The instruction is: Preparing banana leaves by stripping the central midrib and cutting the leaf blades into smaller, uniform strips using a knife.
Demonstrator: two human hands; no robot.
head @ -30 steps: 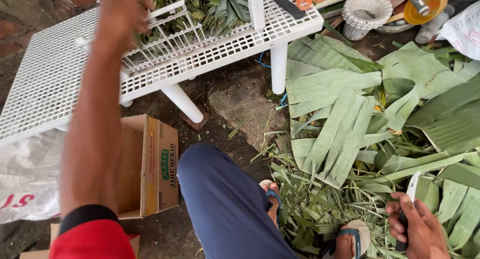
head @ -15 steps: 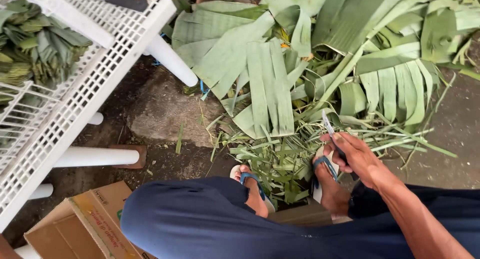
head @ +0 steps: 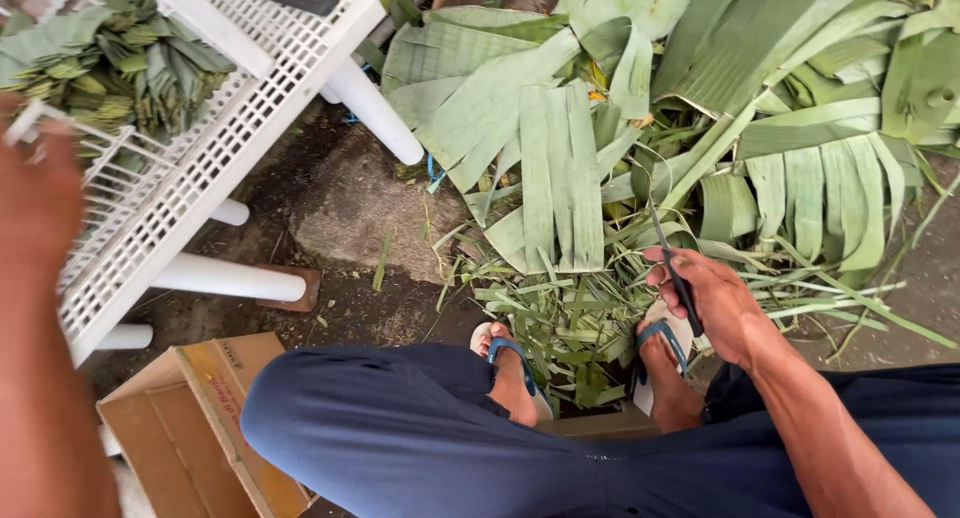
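Gripping knife (head: 668,253), right hand (head: 715,308) hangs above leaves (head: 560,178); left hand (head: 35,203) blurred, grasp unclear; blade could nick foot (head: 665,368) beside leaves

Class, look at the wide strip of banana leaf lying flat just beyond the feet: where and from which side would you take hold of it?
Grip the banana leaf strip at its near end, from above on the feet side. It lies flat, pointing away, with that end free over the scraps. The right hand already holds a knife.

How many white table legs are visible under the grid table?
4: one table leg by the leaves, one above the cardboard box, stubs at and. Others may be hidden.
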